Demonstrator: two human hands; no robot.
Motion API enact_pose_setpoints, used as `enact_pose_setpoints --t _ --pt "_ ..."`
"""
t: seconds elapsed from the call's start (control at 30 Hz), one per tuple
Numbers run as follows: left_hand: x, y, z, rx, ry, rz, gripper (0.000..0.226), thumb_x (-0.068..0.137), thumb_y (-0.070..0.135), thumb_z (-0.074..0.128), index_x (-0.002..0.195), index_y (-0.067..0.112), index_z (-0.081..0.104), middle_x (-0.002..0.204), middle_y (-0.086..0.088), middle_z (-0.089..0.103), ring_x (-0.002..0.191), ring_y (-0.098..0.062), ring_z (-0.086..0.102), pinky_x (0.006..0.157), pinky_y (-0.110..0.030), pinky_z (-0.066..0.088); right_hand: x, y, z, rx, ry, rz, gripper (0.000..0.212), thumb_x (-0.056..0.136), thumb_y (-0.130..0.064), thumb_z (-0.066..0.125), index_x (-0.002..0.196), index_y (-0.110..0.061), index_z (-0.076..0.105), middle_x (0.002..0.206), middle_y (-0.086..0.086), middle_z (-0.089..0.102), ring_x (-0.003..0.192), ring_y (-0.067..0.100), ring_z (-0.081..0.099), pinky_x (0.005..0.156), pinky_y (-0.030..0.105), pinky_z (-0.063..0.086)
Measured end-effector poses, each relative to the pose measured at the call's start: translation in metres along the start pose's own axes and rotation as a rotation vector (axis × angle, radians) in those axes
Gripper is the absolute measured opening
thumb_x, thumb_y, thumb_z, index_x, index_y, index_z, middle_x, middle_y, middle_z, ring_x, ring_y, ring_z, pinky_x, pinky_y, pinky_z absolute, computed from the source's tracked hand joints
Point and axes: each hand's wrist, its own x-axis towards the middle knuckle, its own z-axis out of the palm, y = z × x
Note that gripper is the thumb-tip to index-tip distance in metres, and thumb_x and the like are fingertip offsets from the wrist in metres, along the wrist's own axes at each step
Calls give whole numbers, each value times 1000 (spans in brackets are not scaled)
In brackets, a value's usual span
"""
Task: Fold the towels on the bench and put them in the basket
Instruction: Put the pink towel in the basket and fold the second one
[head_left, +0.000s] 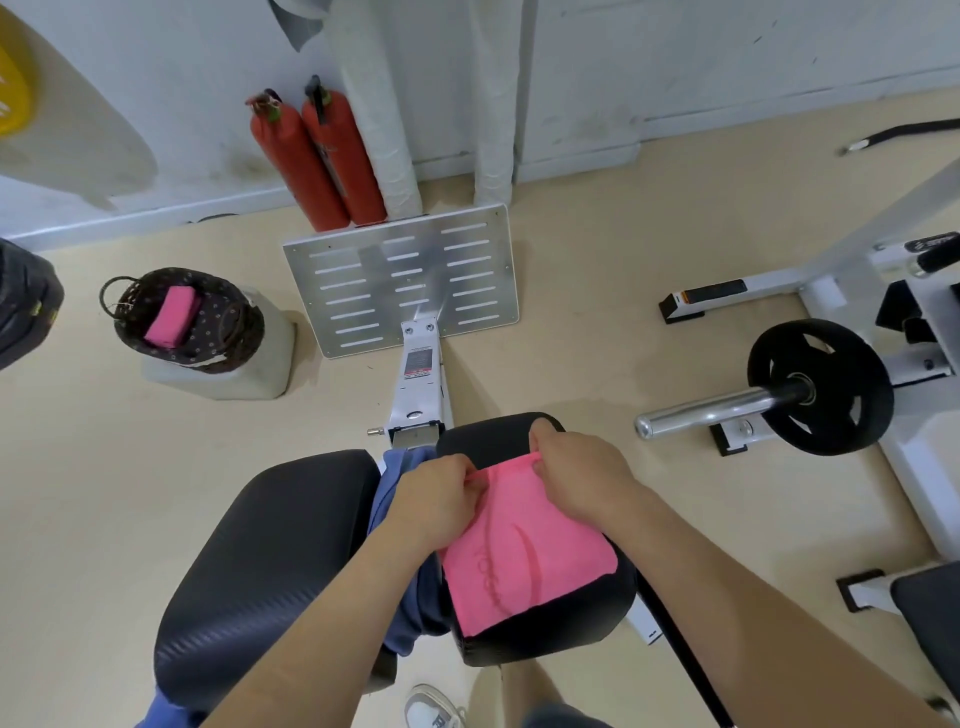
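A pink towel (524, 551) lies spread on the right black pad of the bench (561, 618). My left hand (436, 499) pinches its far left corner, and my right hand (576, 478) pinches the far right corner. A blue towel (410, 587) hangs in the gap between the two pads. The dark wicker basket (228, 332) stands to the far left on a white container, with a folded pink towel (174, 315) inside it.
The left bench pad (270, 566) is bare. A slotted metal footplate (405, 275) lies ahead, two red fire extinguishers (317, 161) lean at the wall. A barbell with a black plate (821, 387) and a white rack stand to the right. My shoe (434, 706) is below.
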Motion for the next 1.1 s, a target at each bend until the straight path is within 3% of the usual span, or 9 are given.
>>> enact_pose_setpoints --t 0.13,0.23,0.37,0.5,0.63,0.77,0.87,1.0,1.1 --pt "4 -2 3 7 13 -29 28 98 32 43 96 12 63 85 0 63 74 -12 52 56 -22 34 8 2 -1 0 -101 13 37 92 -10 42 128 -19 48 111 5 62 99 27 59 75 35 48" --pt "5 -6 8 54 9 -23 33 99 36 40 97 15 65 87 -2 65 77 -14 55 65 -27 43 15 3 -1 -23 -193 70 27 91 -11 42 110 -17 61 106 3 62 97 24 60 68 29 40" --pt "2 -21 15 75 105 101 39 97 42 42 93 17 71 95 0 59 93 -15 50 75 -24 36 19 3 -4 -45 -220 62 15 90 -13 42 81 -14 53 97 4 55 84 22 54 57 29 36" --pt "1 -21 10 -2 61 99 33 97 42 45 96 13 62 88 2 59 80 -11 51 62 -21 31 22 3 -14 59 -309 48 25 86 -9 44 105 -11 59 107 4 60 94 22 58 71 33 46" --pt "1 -22 6 -164 -61 7 38 92 48 51 111 15 58 99 4 63 83 -7 53 69 -18 38 28 3 -23 230 -416 77 30 79 -6 50 106 -8 62 106 10 65 84 18 56 69 30 45" --pt "3 -26 -6 -441 -272 -106 40 83 48 65 95 10 64 81 1 60 69 -7 54 58 -14 42 30 -2 -34 209 -460 88 10 75 -10 58 65 -15 58 63 -1 52 56 14 46 49 23 34" --pt "1 -24 -20 -514 -355 -134 30 80 38 73 83 10 61 73 3 54 64 -7 51 54 -14 41 25 -8 -46 205 -447 46 28 74 -8 56 54 -18 40 53 -2 34 47 14 33 44 22 25" --pt "-10 -10 -55 -493 -48 -35 19 74 34 79 85 24 67 72 5 66 63 -9 57 65 -28 50 7 -11 -87 351 -234 -48 17 75 -5 59 85 -18 63 77 -3 61 62 12 60 56 23 49" --pt "-25 11 -86 -207 326 239 12 78 36 73 84 30 64 73 14 63 65 -4 52 58 -14 38 -15 -9 -120 284 46 -178 20 72 -7 61 83 -22 54 76 -8 56 70 16 53 60 26 42"
